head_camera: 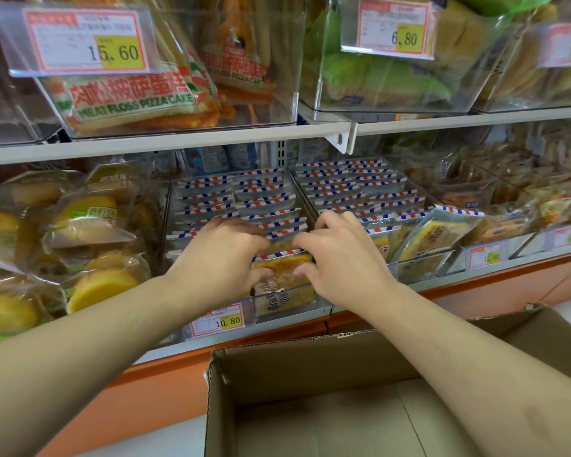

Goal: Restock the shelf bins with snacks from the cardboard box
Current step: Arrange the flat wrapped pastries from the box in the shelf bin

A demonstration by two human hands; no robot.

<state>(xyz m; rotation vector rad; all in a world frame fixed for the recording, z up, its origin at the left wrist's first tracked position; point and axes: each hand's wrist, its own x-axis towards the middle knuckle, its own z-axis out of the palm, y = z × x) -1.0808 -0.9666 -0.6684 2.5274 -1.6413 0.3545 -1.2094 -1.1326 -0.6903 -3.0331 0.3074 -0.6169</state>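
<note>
While I look down over both forearms, the stock reads as follows, largest first. Shelving unit: white shelf edge [185, 141] crossing the view, orange base below. Cardboard box [310, 364]: open, flaps up, just below my hands at the foot of the shelf; only its bare inside shows. Upper clear bins: meat floss pizza cake packs [129, 100] on the left with a tag reading 15.60 [89, 41]; green wrapped cakes [386, 80] on the right, tagged 6.80. Lower shelf, left: round yellow cakes in clear wrappers [89, 219]. Lower shelf, centre: clear bin [285, 303] with rows of packets standing on edge, their red, white and blue striped tops [264, 199] showing; a second such bin just to its right. Price tag 10.80 [218, 319] on the front rail. Left hand [221, 255] and right hand [340, 258]: my grip is clamped from both sides on one snack packet [282, 270], fingers curled round its edges, holding it at the front of the centre bin's row.
</note>
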